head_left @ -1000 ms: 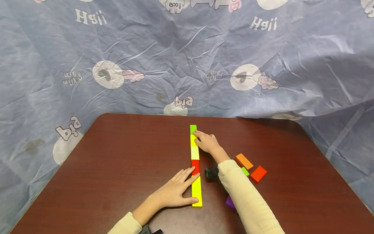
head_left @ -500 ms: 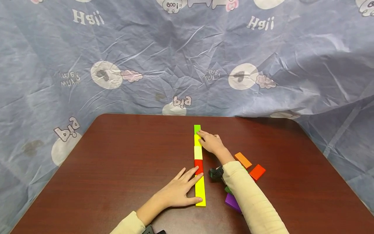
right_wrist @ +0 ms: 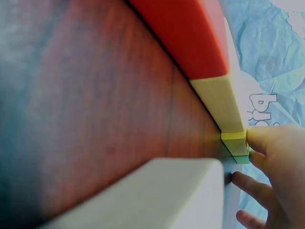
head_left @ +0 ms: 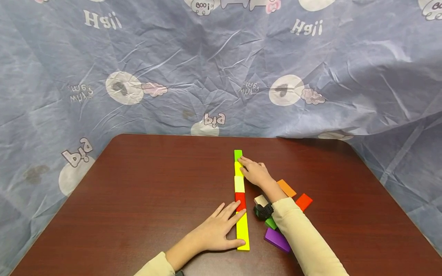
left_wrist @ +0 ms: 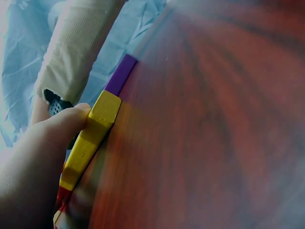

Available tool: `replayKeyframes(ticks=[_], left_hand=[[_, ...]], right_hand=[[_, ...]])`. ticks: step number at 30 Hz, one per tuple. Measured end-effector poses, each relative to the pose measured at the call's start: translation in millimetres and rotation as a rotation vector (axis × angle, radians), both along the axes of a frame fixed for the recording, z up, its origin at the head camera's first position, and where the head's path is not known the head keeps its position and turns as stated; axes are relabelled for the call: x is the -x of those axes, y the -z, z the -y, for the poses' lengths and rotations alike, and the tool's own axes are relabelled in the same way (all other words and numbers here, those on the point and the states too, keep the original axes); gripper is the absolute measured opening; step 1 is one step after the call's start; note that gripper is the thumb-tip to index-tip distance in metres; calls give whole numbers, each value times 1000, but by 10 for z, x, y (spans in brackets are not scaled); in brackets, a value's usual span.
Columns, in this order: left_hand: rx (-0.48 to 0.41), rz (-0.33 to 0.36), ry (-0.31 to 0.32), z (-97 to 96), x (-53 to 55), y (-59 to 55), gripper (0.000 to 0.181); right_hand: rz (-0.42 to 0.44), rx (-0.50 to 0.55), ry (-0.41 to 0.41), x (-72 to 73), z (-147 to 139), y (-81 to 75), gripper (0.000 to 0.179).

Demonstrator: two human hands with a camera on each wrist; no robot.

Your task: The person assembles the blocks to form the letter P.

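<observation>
A straight row of wooden blocks lies on the table, running away from the person. From far to near it shows a green block (head_left: 238, 155), a yellow block (head_left: 238, 168), a cream block (head_left: 239, 184), a red block (head_left: 240, 201) and a longer yellow stretch (head_left: 243, 232). The left hand (head_left: 217, 232), fingers spread, rests on the near part: fingertips on the red block and the yellow stretch, thumb close to the near end. The right hand (head_left: 255, 172) touches the far yellow block and the green one with its fingertips, from the right side.
Right of the row lie loose blocks: purple (head_left: 277, 240), green (head_left: 271, 223), cream (head_left: 261, 200), orange (head_left: 286, 188) and red (head_left: 304, 202). The right forearm passes over this group and partly hides it. A patterned blue cloth (head_left: 193, 57) hangs behind the table (head_left: 155, 184).
The whole row has slid to the right, and lately slightly nearer, with both hands moving along on it. More of the purple, green and cream loose blocks shows beside the right forearm.
</observation>
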State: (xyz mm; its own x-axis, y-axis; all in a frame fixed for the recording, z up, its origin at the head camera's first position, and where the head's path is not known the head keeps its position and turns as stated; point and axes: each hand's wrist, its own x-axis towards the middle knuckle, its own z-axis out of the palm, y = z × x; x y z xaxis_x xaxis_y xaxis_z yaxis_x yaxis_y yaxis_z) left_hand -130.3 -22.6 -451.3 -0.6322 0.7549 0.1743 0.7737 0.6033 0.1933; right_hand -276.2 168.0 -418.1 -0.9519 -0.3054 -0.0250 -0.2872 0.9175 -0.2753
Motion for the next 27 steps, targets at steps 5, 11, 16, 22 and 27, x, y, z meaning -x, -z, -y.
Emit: replayKeyframes(ticks=[5, 11, 16, 22, 27], left_hand=[[4, -4, 3, -4, -51, -23, 76], [-2, 9, 0, -3, -58, -34, 76], [-7, -6, 0, -3, -55, -16, 76], [-9, -20, -1, -2, -65, 1, 75], [-9, -25, 7, -12, -75, 17, 76]], right_hand=[[-4, 14, -6, -43, 13, -12, 46], [-7, 15, -8, -35, 28, -3, 46], [-8, 24, -12, -36, 34, 2, 46], [-11, 53, -12, -58, 23, 15, 46], [1, 155, 20, -140, -63, 25, 48]])
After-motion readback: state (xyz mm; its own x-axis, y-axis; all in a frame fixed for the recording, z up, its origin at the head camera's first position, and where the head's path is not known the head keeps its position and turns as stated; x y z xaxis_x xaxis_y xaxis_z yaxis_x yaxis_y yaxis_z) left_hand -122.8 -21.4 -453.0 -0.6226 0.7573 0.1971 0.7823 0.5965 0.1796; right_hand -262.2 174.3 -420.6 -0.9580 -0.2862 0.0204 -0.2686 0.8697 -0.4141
